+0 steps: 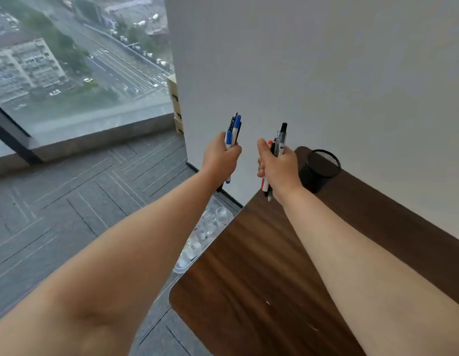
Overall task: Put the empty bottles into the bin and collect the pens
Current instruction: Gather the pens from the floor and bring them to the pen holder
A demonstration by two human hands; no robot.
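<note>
With the left hand's (220,156) fingers curled round blue markers (233,129) and the right hand's (279,165) round black and red pens (280,140), both just left of the black mesh pen cup (319,170), best lower one upright bundle in at a time.

bare left forearm (146,240) and left hand (219,156), bare right forearm (351,253) and right hand (281,167)

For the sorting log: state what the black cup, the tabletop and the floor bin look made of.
Black cup: likely metal mesh, matte; fine striped lattice shows through its mouth. Tabletop: dark wood or wood-look laminate, smooth satin; streaky grain, which one I cannot tell. Bin: clear plastic, glossy; the bottles inside show through its wall.
</note>
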